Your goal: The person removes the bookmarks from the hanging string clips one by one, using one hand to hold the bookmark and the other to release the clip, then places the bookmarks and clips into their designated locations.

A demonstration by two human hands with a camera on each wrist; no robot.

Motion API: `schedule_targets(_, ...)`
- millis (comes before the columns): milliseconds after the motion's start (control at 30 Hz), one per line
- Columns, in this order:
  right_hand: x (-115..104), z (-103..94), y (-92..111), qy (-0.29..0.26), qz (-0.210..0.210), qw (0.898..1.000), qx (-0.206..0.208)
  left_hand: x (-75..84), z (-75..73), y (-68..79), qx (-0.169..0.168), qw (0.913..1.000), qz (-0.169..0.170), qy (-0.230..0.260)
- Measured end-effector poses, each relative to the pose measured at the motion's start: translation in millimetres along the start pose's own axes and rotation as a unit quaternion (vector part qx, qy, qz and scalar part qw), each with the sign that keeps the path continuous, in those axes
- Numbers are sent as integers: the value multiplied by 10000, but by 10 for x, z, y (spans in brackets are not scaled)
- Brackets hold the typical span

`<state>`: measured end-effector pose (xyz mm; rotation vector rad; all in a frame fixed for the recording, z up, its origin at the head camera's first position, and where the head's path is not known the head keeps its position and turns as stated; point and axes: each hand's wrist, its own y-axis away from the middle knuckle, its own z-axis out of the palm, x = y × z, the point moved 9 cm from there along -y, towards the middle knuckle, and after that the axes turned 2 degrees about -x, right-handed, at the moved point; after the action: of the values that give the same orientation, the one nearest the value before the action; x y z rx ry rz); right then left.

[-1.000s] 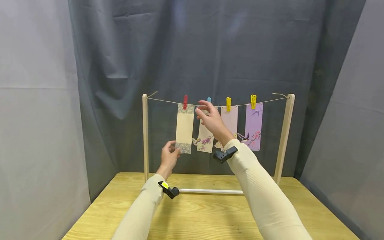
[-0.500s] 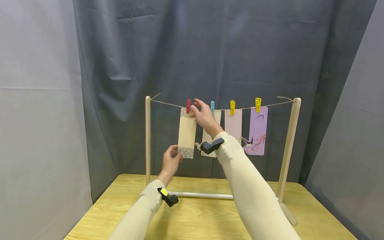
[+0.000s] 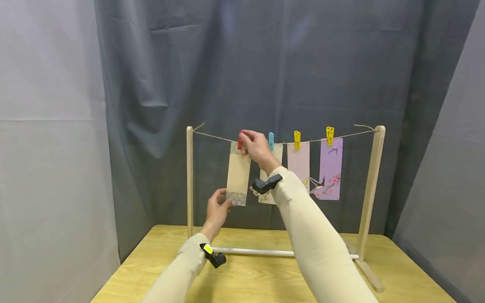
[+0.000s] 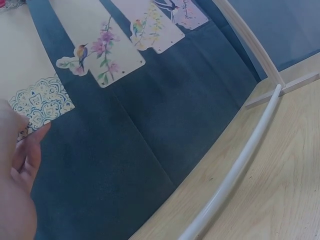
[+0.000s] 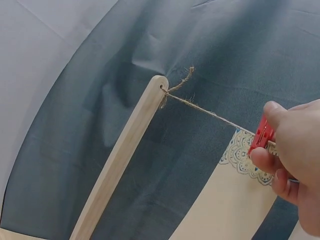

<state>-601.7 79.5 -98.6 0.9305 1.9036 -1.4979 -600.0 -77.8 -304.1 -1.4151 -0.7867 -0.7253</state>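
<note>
While the right hand (image 3: 257, 148) pinches the red clothespin (image 3: 240, 141) up on the string (image 3: 216, 136), the left hand (image 3: 217, 212) has hold of the bottom end of the lace-edged card (image 3: 238, 172). That's all from the head view. The card hangs a bit tilted under that clothespin, first in a row of four, near the left wooden post (image 3: 190, 181) but not touching it. Next along is a cream card (image 3: 277, 158) under a blue clothespin (image 3: 271, 141), partly blocked by the right hand and arm, then a pink card (image 3: 298, 164) and a purple card (image 3: 331, 164), each with its own yellow clothespin (image 3: 297, 140). A white rod (image 3: 261, 252) runs low across the wooden table (image 3: 242, 282), gray curtain (image 3: 212, 63) behind everything.

Left wrist cam: thumb over the front of the lower lace border, a fingertip showing just below the edge, so yeah, a pinch grip. The cream card's bird and purple flowers are visible too, well apart from that hand.

Right wrist cam: thumb on the upper part of the red clothespin, fingertip against its lower part, other fingers curled in. Upper lace border's right beside it. The string's tied at a hole in the left post, frayed end sticking up.
</note>
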Motion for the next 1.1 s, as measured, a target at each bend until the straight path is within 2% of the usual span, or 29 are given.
schedule_targets(233, -19, 2, 12, 1, 93, 10000, 30, -3, -23, -7, 2, 9999, -7, -106)
schedule_targets(633, -5, 15, 60, -305, 262, 9991, -129, -47, -35, 10, -12, 10000, 6, -23)
schedule_targets(933, -11, 22, 85, -107, 356, 9989, -271, -107, -40, -48, -24, 10000, 90, -37)
schedule_targets(1100, -22, 25, 79, -113, 338, 9988, -327, -83, -17, -70, -61, 9999, 138, -35)
